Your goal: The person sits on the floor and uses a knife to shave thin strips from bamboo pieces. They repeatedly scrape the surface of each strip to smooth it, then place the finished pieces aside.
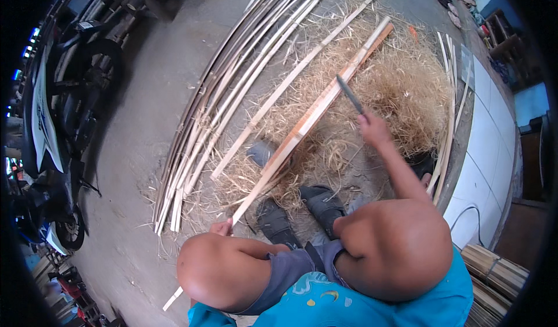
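My right hand (375,128), toward 2 o'clock, is closed round the handle of a knife (349,93); my fist covers nearly all of that handle. The blade points to 11 o'clock, its tip overlapping a long pale strip (250,197). Seen from above, I can't tell whether steel and strip touch.

That strip runs from 1 o'clock down to 7 o'clock. Its upper stretch lies along a reddish board (382,38), and the two are so alike in places that the seam between them is hard to follow. My left hand (221,227), at 7 o'clock, has its visible fingers closed on the strip; my left knee (215,269) hides the rest of them. The strip passes out of sight behind that knee, and its end pokes out beyond.

Under the board's lower part sits a rounded grey thing (260,152), half covered, so I can't make out what it is. Curly shavings (410,103) are heaped at 2 o'clock and bury the floor there. More long strips (224,80) sweep between 12 and 8 o'clock, their far ends cut off at the top edge. My right knee (401,245) partly blocks my right sandal (321,204). At 4 o'clock a tied bundle (491,269) runs off into the dark rim, and at 9 o'clock a motorbike (43,118) fades into shadow.
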`<act>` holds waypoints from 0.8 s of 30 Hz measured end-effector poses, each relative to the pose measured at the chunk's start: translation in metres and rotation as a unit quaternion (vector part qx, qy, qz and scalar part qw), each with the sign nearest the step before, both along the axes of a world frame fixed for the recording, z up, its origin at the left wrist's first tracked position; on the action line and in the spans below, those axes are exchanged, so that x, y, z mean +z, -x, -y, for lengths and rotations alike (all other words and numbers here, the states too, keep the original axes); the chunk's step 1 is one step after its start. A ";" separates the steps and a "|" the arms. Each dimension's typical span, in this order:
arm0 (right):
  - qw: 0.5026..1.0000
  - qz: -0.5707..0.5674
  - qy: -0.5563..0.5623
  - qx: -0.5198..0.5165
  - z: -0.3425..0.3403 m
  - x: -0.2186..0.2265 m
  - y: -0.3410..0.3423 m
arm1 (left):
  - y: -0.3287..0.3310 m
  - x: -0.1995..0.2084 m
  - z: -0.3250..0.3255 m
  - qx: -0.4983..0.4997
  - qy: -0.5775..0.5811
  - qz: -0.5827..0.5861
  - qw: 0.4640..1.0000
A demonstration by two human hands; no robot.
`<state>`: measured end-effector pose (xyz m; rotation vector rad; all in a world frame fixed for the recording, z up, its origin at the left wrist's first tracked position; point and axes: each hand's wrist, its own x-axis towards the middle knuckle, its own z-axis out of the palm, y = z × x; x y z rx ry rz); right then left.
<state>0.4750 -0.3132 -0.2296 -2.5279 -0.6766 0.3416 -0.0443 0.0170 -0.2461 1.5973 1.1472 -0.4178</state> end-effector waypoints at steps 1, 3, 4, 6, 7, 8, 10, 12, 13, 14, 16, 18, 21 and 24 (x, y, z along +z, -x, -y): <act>0.997 -0.007 0.076 -0.020 0.000 0.019 -0.017 | 0.005 -0.007 -0.007 0.008 0.000 -0.010 1.000; 0.997 -0.068 0.024 0.020 -0.039 0.008 0.021 | 0.003 -0.021 -0.005 -0.036 -0.099 0.067 0.992; 0.997 -0.074 0.014 0.011 -0.028 0.016 0.035 | -0.043 -0.024 0.005 -0.086 -0.134 0.121 0.980; 0.985 -0.073 -0.067 0.142 -0.045 -0.009 0.102 | -0.106 -0.004 0.028 -0.145 -0.236 0.178 0.944; 0.975 -0.072 -0.038 0.205 -0.058 -0.011 0.102 | -0.108 0.009 0.034 -0.166 -0.293 0.176 0.925; 0.965 -0.074 0.002 0.252 -0.056 -0.008 0.103 | -0.093 0.013 0.040 -0.156 -0.282 0.168 0.932; 0.986 -0.047 0.038 0.154 -0.036 -0.004 0.064 | -0.085 0.023 0.028 -0.149 -0.271 0.178 0.934; 0.991 0.025 -0.001 -0.131 0.043 -0.018 -0.043 | -0.079 0.028 0.020 -0.164 -0.230 0.150 0.947; 0.976 -0.024 0.027 -0.214 0.052 -0.004 -0.072 | -0.059 0.030 0.016 -0.160 -0.237 0.117 0.951; 0.983 -0.005 0.012 -0.183 0.038 0.002 -0.060 | -0.047 0.029 0.014 -0.159 -0.256 0.114 0.947; 0.989 0.064 -0.025 -0.133 0.012 0.031 -0.042 | -0.060 0.024 0.016 -0.185 -0.304 0.155 0.921; 0.997 0.069 -0.032 0.032 -0.019 0.012 0.027 | -0.102 0.024 0.028 -0.226 -0.339 0.152 0.900; 0.952 -0.142 0.142 0.232 -0.058 0.022 0.134 | -0.132 0.017 0.029 -0.256 -0.329 0.103 0.903; 0.948 -0.028 0.151 0.281 -0.055 0.030 0.110 | -0.120 0.034 0.025 -0.267 -0.258 0.106 0.922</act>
